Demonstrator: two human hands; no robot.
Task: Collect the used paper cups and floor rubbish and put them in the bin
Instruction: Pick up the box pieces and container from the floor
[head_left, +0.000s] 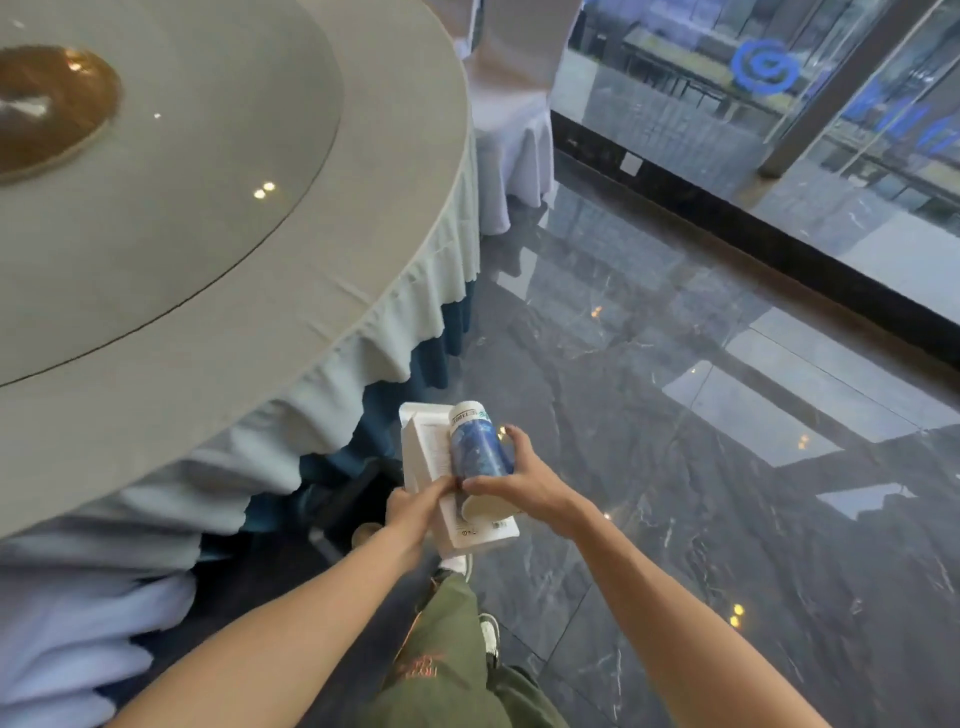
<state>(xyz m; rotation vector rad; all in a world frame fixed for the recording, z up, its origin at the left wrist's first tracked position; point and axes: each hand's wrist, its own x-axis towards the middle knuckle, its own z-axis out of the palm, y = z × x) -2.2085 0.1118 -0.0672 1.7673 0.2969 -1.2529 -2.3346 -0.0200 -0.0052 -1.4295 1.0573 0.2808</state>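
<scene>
Paper cups (479, 457), blue-printed and nested into a short stack, lay on their side on top of a white box (439, 467), and we held both out in front of us above the floor. Our right hand (524, 480) was wrapped round the stack, thumb across its near end and fingers curled over the far side. Our left hand (415, 506) gripped the box from below and from the left, its fingers reaching across the printed face until they nearly met the right thumb. The box tilted away from us, its far end higher in the view than the near one.

Below the hands we saw our green trousers (447, 660) and one pale shoe (488, 636) on the dark marble floor (675, 441), which was glossy and reflected the ceiling lights.

To the left stood a round table (260, 338) under a grey cloth, with a pale pleated skirt hanging over a dark blue underskirt. A glass turntable (218, 156) lay on the tabletop, with a brown round piece (47, 104) at its middle.

Further off, past the table's edge, stood a chair in a white cover (511, 130). Beyond it ran a glass wall (727, 130) carrying a blue round logo (766, 65).
</scene>
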